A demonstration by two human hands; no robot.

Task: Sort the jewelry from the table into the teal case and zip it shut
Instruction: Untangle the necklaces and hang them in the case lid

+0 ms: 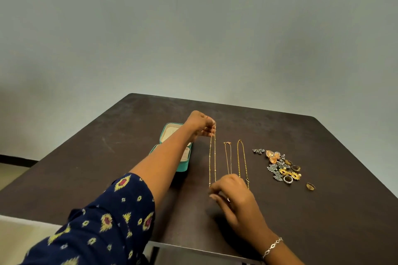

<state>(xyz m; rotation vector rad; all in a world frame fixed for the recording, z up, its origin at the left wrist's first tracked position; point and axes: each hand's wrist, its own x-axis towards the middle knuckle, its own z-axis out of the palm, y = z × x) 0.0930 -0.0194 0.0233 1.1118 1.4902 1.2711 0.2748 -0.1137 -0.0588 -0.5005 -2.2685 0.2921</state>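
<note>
The left hand [200, 123] reaches across the open teal case [183, 166] and pinches the top end of a beaded gold chain [210, 157] between its fingertips. The right hand [234, 196], fingers curled, pinches the chain's near end, so the chain runs straight between the two hands, just over the dark table [323, 221]. The case stands just left of the chain, partly hidden behind the left forearm, showing a cream lining.

To the right lie a thin chain [227, 157] and a thicker chain [238, 157], side by side. Further right sits a pile [280, 168] of brooches, earrings and rings, with one gold ring [310, 186] apart from it, nearer the table's edge. The left arm wears a navy patterned sleeve [107, 221]; the right wrist has a silver bracelet [272, 246].
</note>
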